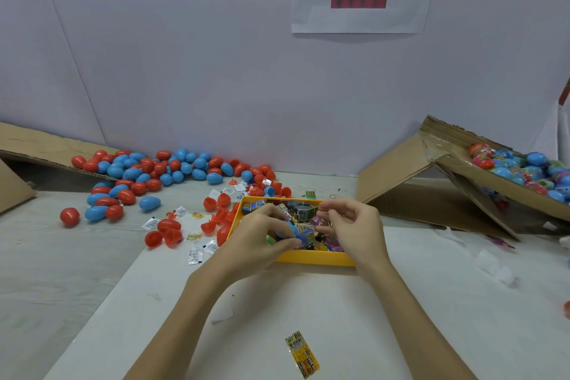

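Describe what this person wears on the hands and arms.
Nothing worn shows. The left hand and right hand are bare: no gloves, rings, watch or bracelet. The left forearm and right forearm are bare too, no sleeve in view.

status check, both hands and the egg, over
Left hand grips blue egg over yellow tray. Right hand pinches printed wrapper beside it. Tray crowded with loose wrappers underneath.

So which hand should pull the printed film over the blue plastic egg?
Probably right: the right hand pinches the purple printed film beside the blue plastic egg, which the left hand grips.
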Demonstrator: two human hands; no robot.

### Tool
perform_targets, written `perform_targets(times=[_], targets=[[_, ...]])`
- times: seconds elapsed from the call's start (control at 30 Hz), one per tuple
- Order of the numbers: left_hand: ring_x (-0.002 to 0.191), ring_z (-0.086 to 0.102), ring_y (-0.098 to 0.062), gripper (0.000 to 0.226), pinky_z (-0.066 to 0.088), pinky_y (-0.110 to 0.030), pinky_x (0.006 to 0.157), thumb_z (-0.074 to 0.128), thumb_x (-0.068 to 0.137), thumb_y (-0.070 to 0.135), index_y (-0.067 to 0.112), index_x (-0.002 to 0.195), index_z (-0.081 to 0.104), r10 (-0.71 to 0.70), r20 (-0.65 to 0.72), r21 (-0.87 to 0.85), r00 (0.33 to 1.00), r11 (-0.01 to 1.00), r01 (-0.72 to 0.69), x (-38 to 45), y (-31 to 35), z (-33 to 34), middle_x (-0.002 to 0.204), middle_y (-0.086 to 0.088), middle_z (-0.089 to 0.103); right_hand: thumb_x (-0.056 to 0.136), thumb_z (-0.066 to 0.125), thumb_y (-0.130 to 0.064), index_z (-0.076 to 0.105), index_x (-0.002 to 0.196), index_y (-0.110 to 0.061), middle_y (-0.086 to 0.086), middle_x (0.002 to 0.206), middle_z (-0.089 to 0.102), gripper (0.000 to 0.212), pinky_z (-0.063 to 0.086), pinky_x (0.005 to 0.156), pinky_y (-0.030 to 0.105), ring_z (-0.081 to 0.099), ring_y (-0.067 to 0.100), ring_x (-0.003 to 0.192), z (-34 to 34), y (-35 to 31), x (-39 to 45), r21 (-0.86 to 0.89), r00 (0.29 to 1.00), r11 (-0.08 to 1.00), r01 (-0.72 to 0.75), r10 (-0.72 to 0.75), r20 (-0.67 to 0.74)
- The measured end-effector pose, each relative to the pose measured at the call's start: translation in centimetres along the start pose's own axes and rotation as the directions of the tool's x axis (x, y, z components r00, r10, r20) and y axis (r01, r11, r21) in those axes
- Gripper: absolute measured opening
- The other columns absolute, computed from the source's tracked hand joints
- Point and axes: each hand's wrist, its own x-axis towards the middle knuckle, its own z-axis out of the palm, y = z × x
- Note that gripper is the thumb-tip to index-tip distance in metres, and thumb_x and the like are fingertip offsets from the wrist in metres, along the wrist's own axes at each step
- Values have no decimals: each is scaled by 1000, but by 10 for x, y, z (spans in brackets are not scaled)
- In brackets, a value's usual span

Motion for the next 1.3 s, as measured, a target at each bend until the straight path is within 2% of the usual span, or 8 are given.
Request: perform_targets(times=[0.23,0.33,0.5,0.67,0.87,1.07,1.17,1.3], targets=[[99,56,-6,8,44,-10,76,79,87,32,25,90,82,-41,-143,-18,989,999,38,3,-4,2,108,14,54,99,67,-22,78,112,-23,-13,104,75,17,55,82,16,69,3,97,5,-15,-11,-217,960,945,244,-205,189],[102,55,-11,12,46,-15,79,82,83,30,21,92,82,-47,-170,-9,984,999,47,4,-6,2,111,7,57,94,74,-21,79,110,-22,-11,104,75,17,51,82,12,67,1,97,11,-16,-16,-336,925,879,338,-245,290],[101,55,-8,10,45,-11,75,83,82,32,24,88,81,-74,-221,-51,973,997,64,4,-5,1,110,6,58,96,71,-21,78,104,-17,-6,96,73,11,48,71,5,63,0,85,12,-12,-16,-453,943,829,327,-252,219],[100,55,-7,9,43,-5,74,76,90,27,22,96,79,-87,-302,-49,949,996,76,5,-4,3,113,8,52,98,68,-17,75,101,-16,-8,91,71,8,48,69,7,64,-4,82,9,-9,-12,-394,958,873,287,-269,100],[98,60,4,10,51,-9,74,77,89,25,26,98,78,-104,-336,-268,936,963,11,5,5,13,109,7,57,94,72,-15,78,105,-14,-5,89,77,12,59,68,21,74,9,81,10,-9,-12,-56,988,986,156,-156,-2],[102,64,-6,18,56,-18,74,71,90,44,28,88,79,-212,-257,-417,943,904,90,7,14,17,109,13,62,93,74,-17,78,103,-14,-6,88,76,11,62,70,25,74,9,81,12,-7,-12,-91,985,982,168,-170,-20],[104,61,-5,3,55,-14,77,79,86,33,31,86,77,-178,-249,-314,952,945,95,6,10,16,110,14,57,94,73,-16,78,104,-13,-6,90,76,12,63,72,27,73,8,82,13,-6,-12,-101,985,982,163,-168,-43],[106,53,-8,20,43,-7,75,87,80,27,23,98,80,-105,-317,-38,943,994,99,5,-1,16,112,9,51,99,66,-17,77,112,-17,-13,98,73,17,61,79,27,70,5,93,8,-3,-8,-127,986,984,129,-141,-91]])
